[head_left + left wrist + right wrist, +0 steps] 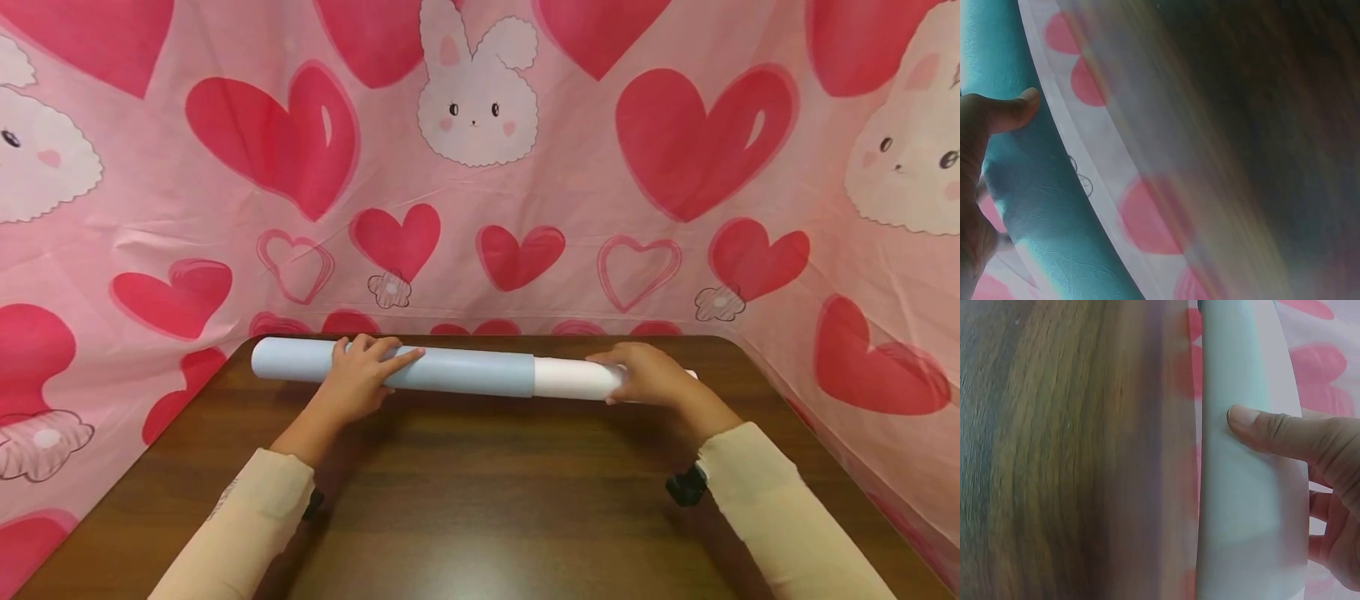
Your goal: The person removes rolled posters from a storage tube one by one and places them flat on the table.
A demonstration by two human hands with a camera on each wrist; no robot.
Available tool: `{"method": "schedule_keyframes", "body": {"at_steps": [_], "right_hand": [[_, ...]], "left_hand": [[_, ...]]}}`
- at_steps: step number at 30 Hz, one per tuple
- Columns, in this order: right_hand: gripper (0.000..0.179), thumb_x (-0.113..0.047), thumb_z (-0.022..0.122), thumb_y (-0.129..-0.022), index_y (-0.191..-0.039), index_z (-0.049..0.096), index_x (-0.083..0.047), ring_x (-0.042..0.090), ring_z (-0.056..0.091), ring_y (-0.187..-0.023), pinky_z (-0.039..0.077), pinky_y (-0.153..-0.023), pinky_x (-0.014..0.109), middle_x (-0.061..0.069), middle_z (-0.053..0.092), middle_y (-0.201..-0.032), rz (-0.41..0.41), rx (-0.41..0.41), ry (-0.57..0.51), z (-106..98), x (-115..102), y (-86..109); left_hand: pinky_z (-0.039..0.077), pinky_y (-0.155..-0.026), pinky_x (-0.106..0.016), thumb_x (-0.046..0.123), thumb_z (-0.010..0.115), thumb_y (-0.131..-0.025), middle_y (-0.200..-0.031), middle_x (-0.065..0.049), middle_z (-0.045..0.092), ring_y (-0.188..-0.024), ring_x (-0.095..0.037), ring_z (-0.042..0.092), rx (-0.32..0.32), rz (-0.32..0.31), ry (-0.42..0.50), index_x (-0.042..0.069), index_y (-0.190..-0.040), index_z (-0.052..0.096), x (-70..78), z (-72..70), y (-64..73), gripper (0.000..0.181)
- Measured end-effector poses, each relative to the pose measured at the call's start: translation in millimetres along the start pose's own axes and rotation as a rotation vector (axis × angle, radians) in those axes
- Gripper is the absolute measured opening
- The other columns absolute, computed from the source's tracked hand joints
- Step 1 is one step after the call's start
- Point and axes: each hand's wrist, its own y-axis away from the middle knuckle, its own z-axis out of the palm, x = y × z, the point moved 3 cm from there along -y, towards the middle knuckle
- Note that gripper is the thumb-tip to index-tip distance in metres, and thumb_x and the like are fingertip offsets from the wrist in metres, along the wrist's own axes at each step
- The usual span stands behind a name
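A long light-blue roll (465,372) lies crosswise near the far side of the table, with a narrower white roll (566,379) showing from its right end. My left hand (358,379) grips the blue roll left of its middle. In the left wrist view, the thumb (1019,109) is on one side of the blue roll and the other fingers are partly hidden behind it. My right hand (651,377) holds the white roll near its right end, its thumb (1254,425) laid across the surface in the right wrist view. Whether the rolls touch the table I cannot tell.
Beneath the forearms spreads a dark brown wooden table (480,492) with rounded far corners. A pink cloth (465,192) printed with hearts and rabbits hangs behind the table and along both sides. Dark wrist straps show under the left sleeve (262,508) and right sleeve (780,500).
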Motion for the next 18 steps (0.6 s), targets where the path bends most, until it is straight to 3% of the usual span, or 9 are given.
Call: {"method": "schedule_keyframes", "body": {"at_steps": [9, 18], "right_hand": [[0.061, -0.012, 0.090, -0.065, -0.122, 0.069, -0.007, 0.026, 0.060, -0.089, 0.049, -0.080, 0.051, 0.010, 0.069, -0.101, -0.024, 0.022, 0.024, -8.7, 10.1, 9.9], [0.062, -0.008, 0.090, -0.063, -0.122, 0.069, -0.005, 0.031, 0.061, -0.092, 0.048, -0.083, 0.054, 0.014, 0.068, -0.103, -0.020, 0.070, 0.037, -14.1, 19.8, 20.9]], "left_hand": [[0.032, -0.092, -0.070, 0.015, 0.089, -0.067, -0.127, -0.009, 0.054, -0.109, -0.037, 0.047, -0.041, -0.074, 0.087, 0.035, -0.142, 0.051, -9.4, -1.7, 7.5, 0.086], [0.031, -0.093, -0.071, 0.014, 0.090, -0.065, -0.125, -0.009, 0.055, -0.107, -0.036, 0.047, -0.050, -0.101, 0.121, 0.034, -0.141, 0.053, -16.0, -6.6, 13.2, 0.087]]}}
